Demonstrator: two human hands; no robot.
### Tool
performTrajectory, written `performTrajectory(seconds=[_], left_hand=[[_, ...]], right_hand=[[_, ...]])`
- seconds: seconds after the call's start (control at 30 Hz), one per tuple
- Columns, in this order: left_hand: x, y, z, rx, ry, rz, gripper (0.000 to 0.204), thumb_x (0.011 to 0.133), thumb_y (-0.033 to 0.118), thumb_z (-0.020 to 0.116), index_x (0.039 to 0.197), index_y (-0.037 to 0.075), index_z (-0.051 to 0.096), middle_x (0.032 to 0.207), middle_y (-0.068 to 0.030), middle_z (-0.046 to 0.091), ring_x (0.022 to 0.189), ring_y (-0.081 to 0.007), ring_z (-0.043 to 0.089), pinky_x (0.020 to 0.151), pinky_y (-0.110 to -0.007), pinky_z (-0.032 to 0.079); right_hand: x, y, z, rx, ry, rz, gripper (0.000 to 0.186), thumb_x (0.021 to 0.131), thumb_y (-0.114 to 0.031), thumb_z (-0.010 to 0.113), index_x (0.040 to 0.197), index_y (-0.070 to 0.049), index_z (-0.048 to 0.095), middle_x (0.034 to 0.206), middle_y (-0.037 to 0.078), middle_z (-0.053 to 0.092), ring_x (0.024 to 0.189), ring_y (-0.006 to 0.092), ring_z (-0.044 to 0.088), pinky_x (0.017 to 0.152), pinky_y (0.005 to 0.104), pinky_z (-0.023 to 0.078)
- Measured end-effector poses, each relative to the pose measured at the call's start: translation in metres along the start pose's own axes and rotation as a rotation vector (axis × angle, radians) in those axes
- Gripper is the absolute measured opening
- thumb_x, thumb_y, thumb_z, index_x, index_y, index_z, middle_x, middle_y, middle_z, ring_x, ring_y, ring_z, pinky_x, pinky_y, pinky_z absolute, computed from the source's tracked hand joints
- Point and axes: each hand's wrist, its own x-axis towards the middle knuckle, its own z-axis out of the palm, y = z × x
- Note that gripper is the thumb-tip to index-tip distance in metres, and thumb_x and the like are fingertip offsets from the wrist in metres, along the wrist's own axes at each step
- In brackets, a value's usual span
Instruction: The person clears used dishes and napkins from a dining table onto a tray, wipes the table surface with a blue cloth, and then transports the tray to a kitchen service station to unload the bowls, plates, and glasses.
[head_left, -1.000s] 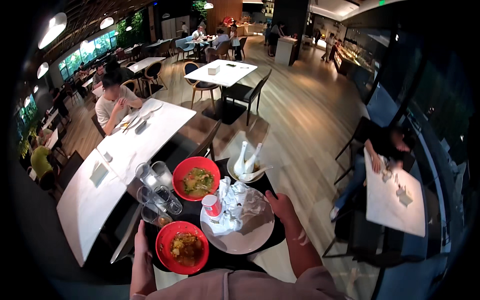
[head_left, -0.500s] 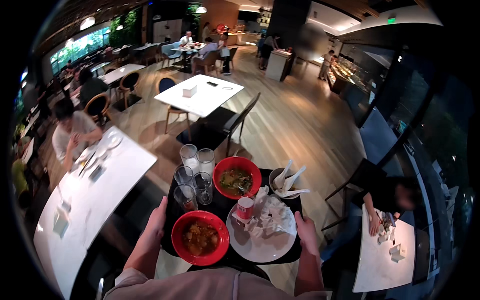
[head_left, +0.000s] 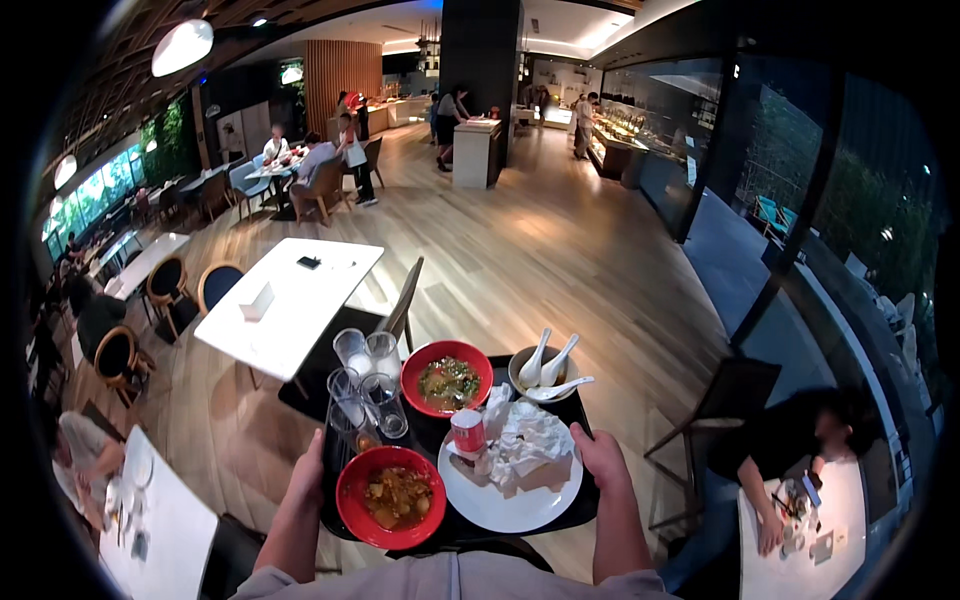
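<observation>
Black tray [head_left: 422, 433] in the partly closed grip of both hands [head_left: 602, 462], under round red bowls [head_left: 350, 502] and crumpled paper [head_left: 528, 440].

Top [head_left: 390, 582], one: muted pale grey with a mauve cast, plain, softly creased; only the front strip along the lower edge in view. Centre line [head_left: 456, 575], one: narrow, vertical, seam or placket, cannot tell which. Left sleeve [head_left: 256, 583] and right sleeve [head_left: 636, 584], a pair: same cloth, stopping short of the forearms [head_left: 620, 530]. Forearms: bare, slim, tapering to wrist. Left hand [head_left: 311, 463], right hand [head_left: 597, 457]: bare.
</observation>
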Motion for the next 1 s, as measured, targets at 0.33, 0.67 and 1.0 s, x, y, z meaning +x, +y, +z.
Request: performTrajectory(seconds=[0.33, 0.67, 1.0], left_hand=[[0.083, 0.048, 0.008, 0.123, 0.019, 0.028, 0.058, 0.098, 0.054, 0.046, 0.101, 0.002, 0.071, 0.091, -0.0089, 0.072, 0.079, -0.0207, 0.068, 0.079, -0.035, 0.053], [0.094, 0.063, 0.017, 0.336, -0.022, -0.148, 0.06, 0.098, 0.056, 0.045, 0.099, 0.003, 0.072, 0.09, -0.0119, 0.072, 0.074, -0.0183, 0.067, 0.075, -0.032, 0.052], [0.272, 0.113, 0.066, 0.266, 0.105, -0.098, 0.062, 0.093, 0.058, 0.052, 0.096, 0.0, 0.073, 0.087, -0.0147, 0.071, 0.073, -0.0209, 0.068, 0.07, -0.036, 0.053]], right_hand=[[0.052, -0.057, 0.053, -0.135, 0.152, -0.033, 0.048, 0.091, -0.046, 0.064, 0.076, -0.001, 0.065, 0.067, 0.002, 0.058, 0.06, 0.0128, 0.05, 0.058, 0.0325, 0.041], [0.06, 0.015, 0.007, 0.27, -0.094, 0.091, 0.053, 0.098, -0.04, 0.057, 0.121, 0.008, 0.06, 0.11, 0.016, 0.067, 0.098, 0.0229, 0.063, 0.084, 0.0362, 0.051], [0.257, -0.059, 0.091, 0.265, -0.07, 0.005, 0.045, 0.099, -0.037, 0.056, 0.104, 0.007, 0.063, 0.095, 0.011, 0.066, 0.084, 0.0194, 0.06, 0.075, 0.0349, 0.048]])
